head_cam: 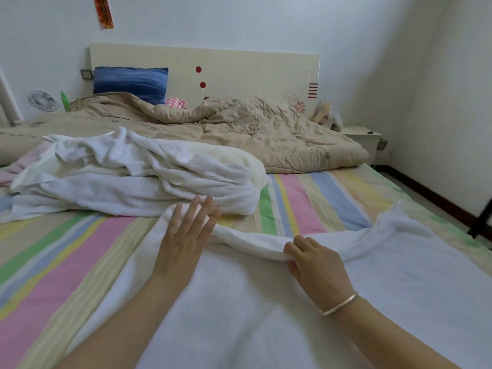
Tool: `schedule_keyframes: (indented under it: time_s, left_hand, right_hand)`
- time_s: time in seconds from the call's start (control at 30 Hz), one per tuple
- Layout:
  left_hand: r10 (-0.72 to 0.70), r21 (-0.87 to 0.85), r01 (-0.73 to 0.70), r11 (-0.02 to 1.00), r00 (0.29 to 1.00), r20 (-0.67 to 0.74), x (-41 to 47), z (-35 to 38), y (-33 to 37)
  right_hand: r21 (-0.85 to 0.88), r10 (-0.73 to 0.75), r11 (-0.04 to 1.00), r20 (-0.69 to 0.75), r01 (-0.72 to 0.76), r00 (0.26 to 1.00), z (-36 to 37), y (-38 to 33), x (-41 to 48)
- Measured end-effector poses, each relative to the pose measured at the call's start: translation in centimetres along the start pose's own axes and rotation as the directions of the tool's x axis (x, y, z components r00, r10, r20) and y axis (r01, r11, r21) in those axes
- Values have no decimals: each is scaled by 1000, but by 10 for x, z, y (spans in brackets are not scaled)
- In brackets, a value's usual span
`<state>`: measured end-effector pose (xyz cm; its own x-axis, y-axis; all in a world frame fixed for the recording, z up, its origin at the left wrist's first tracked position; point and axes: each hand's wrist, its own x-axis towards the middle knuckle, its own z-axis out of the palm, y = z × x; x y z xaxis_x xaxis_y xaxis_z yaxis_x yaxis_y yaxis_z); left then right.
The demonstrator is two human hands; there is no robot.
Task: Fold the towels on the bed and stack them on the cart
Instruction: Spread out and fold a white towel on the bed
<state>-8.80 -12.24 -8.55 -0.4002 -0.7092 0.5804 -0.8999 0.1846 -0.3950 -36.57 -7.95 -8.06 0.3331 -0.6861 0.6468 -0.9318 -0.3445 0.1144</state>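
right hand (319,267) pinches towel (239,302) on bed (306,203); left hand (183,235) apparently flat.

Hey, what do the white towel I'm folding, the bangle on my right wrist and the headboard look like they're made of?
The white towel is likely cotton terry, matte; nubby pile shows along the bunched edge. The bangle seems silvery metal, polished; it glints. The headboard is probably laminated or lacquered board, cream, smooth, faintly glossy; its core cannot be told.
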Motion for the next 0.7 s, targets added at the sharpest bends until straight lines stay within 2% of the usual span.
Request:
schedule_keyframes:
  time_s: [0.1, 0.17, 0.23, 0.33, 0.4, 0.47, 0.57, 0.63, 0.7]
  left_hand:
    - [257, 43, -262, 964, 961, 98, -1, -16, 2]
    - [434, 31, -450, 892, 874, 217, -5, -25, 1]
    - [547, 3, -574, 819, 783, 297, -9, -47, 4]
    - [628, -93, -644, 760, 688, 365, -9, -79, 9]
    - [658, -97, -678, 728, 654, 373, -10, -100, 5]
    - [669, -68, -701, 709, 639, 379, -16, -120, -4]
    - [565, 16, -661, 750, 654, 504, -32, -146, -18]
    - [490, 33, -576, 817, 722, 489, -51, -158, -30]
    - [429, 21, -470, 882, 823, 373, -78, -163, -46]
  right_hand:
    - [26, -50, 998, 54, 49, 997, -41, -5, -38]
    - [47, -77, 996, 91, 73, 993, -64, -8, -64]
    - [68, -106, 993, 126, 98, 986, -80, -11, -84]
    - [85, -144, 988, 155, 132, 977, -100, -20, -102]
    - [92, -154, 986, 153, 141, 976, -109, -29, -109]
    - [105, -151, 985, 143, 137, 978, -117, -38, -115]
    - [128, -134, 985, 120, 118, 984, -126, -48, -122]
    - [128, -121, 986, 113, 106, 986, -130, -53, -128]
    - [133, -99, 988, 116, 83, 988, -132, -54, -138]
